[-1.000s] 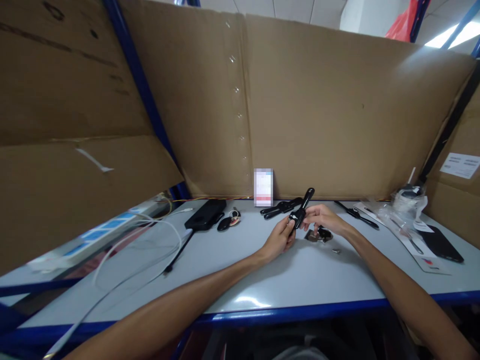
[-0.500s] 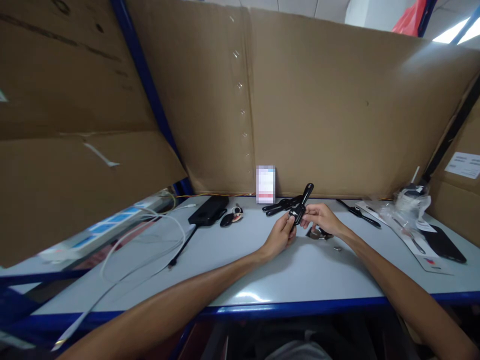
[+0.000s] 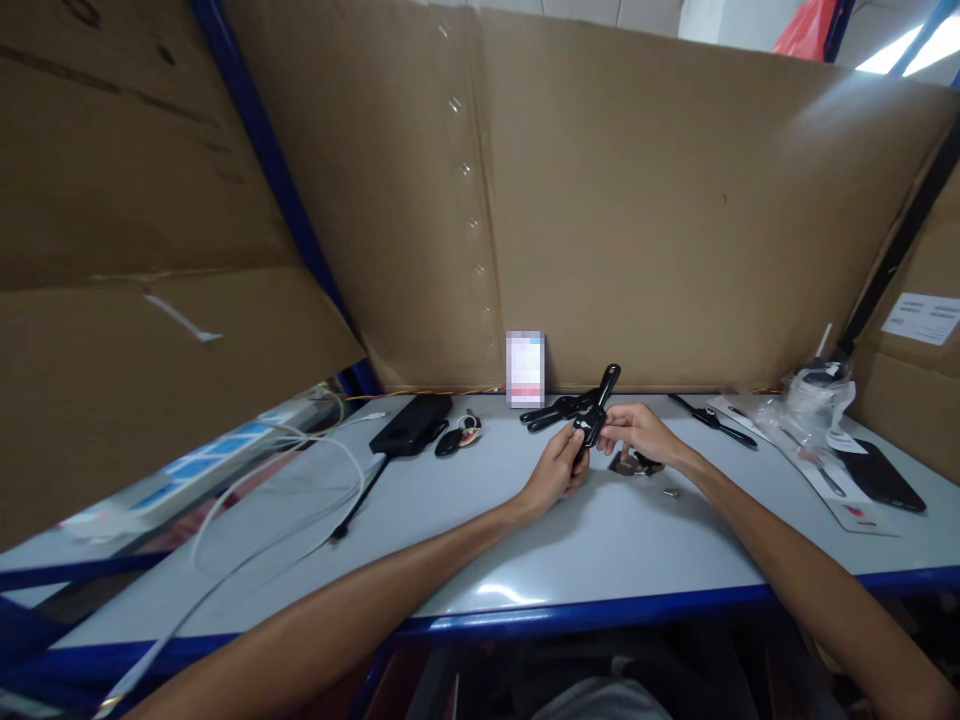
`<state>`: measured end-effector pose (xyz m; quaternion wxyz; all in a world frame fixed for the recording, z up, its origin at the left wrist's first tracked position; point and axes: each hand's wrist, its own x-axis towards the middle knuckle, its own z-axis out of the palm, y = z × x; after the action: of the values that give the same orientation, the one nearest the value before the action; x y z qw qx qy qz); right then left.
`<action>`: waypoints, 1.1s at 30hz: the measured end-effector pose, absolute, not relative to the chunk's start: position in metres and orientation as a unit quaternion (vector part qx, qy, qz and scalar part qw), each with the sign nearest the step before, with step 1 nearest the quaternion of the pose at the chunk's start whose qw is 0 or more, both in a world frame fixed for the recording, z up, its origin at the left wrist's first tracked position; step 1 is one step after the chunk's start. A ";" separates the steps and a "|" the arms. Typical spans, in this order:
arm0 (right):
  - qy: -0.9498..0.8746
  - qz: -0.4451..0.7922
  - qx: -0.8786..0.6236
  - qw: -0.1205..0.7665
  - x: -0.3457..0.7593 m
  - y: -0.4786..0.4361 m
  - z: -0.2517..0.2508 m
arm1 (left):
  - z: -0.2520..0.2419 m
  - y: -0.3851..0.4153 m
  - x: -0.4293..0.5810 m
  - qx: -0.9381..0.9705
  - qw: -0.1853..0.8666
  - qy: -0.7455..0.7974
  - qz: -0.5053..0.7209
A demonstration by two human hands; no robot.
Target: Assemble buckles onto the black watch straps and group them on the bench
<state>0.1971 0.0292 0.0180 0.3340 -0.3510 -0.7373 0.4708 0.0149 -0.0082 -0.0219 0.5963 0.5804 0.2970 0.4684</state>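
Observation:
A black spokeshave (image 3: pixel 608 384) is held up at a slant above the table, one handle pointing up and away. My left hand (image 3: pixel 553 470) is closed around its lower handle, with the thumb on the body. At the right side of its middle, my right hand (image 3: pixel 637 432) has its fingers bent and pinched against the body; the fingertips are partly hidden. Below the right hand lie flat dark metal parts (image 3: pixel 624 465), and nearer to me a small metal piece (image 3: pixel 671 492). Behind the held tool, more black spokeshaves (image 3: pixel 555 411) lie in a pile.
Another spokeshave (image 3: pixel 716 420) lies to the right, beside plastic packaging (image 3: pixel 814 400) and a dark phone (image 3: pixel 883 476). A lit phone (image 3: pixel 525 370) leans on the cardboard wall (image 3: pixel 637 220). Leftward are keys (image 3: pixel 450 442), a black box (image 3: pixel 411 425), white cables (image 3: pixel 360 470) and a power strip (image 3: pixel 202 460).
The whole view has shifted slightly, so things appear a little further left. Both hands keep the same hold on the spokeshave, with barely any movement of the fingers.

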 end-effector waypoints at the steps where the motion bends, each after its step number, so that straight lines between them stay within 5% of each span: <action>1: -0.737 0.474 -0.352 0.329 0.198 0.030 0.018 | -0.022 -0.008 0.015 0.581 0.599 0.293 0.467; 33: -0.758 0.462 -0.340 0.312 0.202 0.029 0.019 | -0.028 -0.005 0.015 0.595 0.592 0.281 0.466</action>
<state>0.2021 0.0290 0.0194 0.3123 -0.3397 -0.7575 0.4618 0.0154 -0.0046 -0.0275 0.5918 0.5945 0.2805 0.4665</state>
